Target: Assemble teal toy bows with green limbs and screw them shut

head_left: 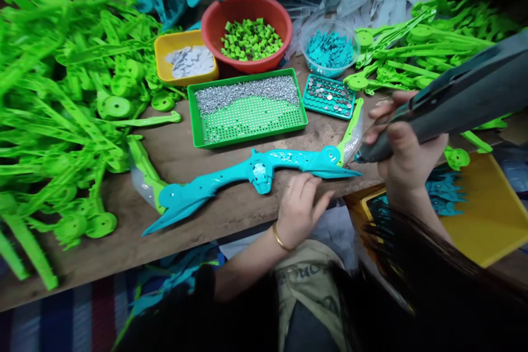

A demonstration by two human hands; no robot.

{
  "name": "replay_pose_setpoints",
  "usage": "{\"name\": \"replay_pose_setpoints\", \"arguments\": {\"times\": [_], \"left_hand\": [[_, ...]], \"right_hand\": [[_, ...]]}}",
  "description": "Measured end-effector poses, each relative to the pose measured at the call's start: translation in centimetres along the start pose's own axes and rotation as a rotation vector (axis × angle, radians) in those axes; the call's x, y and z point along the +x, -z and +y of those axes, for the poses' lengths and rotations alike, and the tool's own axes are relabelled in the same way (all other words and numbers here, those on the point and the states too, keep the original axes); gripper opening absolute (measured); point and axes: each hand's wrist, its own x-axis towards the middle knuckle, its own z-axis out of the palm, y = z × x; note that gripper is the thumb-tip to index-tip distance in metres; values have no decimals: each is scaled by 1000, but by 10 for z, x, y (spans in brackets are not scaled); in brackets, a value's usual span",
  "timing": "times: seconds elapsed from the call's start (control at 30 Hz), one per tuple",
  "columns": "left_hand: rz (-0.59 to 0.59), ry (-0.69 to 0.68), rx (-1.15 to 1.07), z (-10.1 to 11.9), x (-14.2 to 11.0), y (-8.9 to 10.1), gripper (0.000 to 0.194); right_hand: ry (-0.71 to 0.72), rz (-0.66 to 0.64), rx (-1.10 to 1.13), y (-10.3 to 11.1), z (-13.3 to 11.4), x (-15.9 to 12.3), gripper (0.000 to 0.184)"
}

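Observation:
A long teal plastic bow-shaped toy (251, 173) lies across the wooden table's (181, 148) front edge. My left hand (300, 206) rests at that edge just below the toy's right half, fingers curled loosely and touching it, a gold bangle on the wrist. My right hand (402, 148) is closed round a dark grey electric screwdriver (449, 102), whose tip points at the toy's right end. A green toy piece in clear wrap (350, 132) lies under that end.
Behind the toy stand a green tray of small screws (247, 107), a teal tray of button cells (329, 96), a red bowl of green clips (247, 30), a yellow box (185, 58) and a clear bowl of teal parts (330, 47). Heaps of green plastic parts (61, 104) fill both sides. A yellow tray (490, 209) sits lower right.

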Motion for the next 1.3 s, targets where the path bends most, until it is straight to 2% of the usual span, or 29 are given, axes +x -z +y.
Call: {"name": "replay_pose_setpoints", "arguments": {"times": [0.1,0.13,0.2,0.3,0.37,0.43,0.5,0.67,0.8,0.93,1.03,1.13,1.3], "left_hand": [[-268,503,-710,10,-6,-14,35],[-306,648,-914,13,-1,-19,34],[-254,821,-1190,19,12,-28,28],[-79,863,-1333,22,25,-31,20],[5,862,-1357,20,23,-29,20],[71,855,-1361,15,14,-26,22],[110,847,-1357,11,5,-24,25],[112,901,-1371,5,2,-20,25],[-33,977,-1408,0,4,-11,24],[-159,910,-1406,-6,-5,0,30],[-164,772,-1191,-9,-15,5,32],[-40,470,-780,-12,-20,10,22],[283,-215,27,-22,-11,19,15]], "right_hand": [[62,17,0,-16,0,19,35],[48,8,-17,-23,1,23,37],[2,-45,-53,-39,5,31,39],[-4,-193,-51,-62,13,42,30],[22,-276,-50,-78,22,49,29],[39,-296,-54,-93,36,55,31],[39,-248,-33,-108,54,57,31],[60,-121,16,-136,91,50,26],[23,-142,-12,-141,102,44,29],[8,-166,-28,-141,105,43,31],[42,-122,-15,-142,102,43,29],[58,-108,20,-143,97,42,27],[26,-94,52,-142,99,39,28]]}}
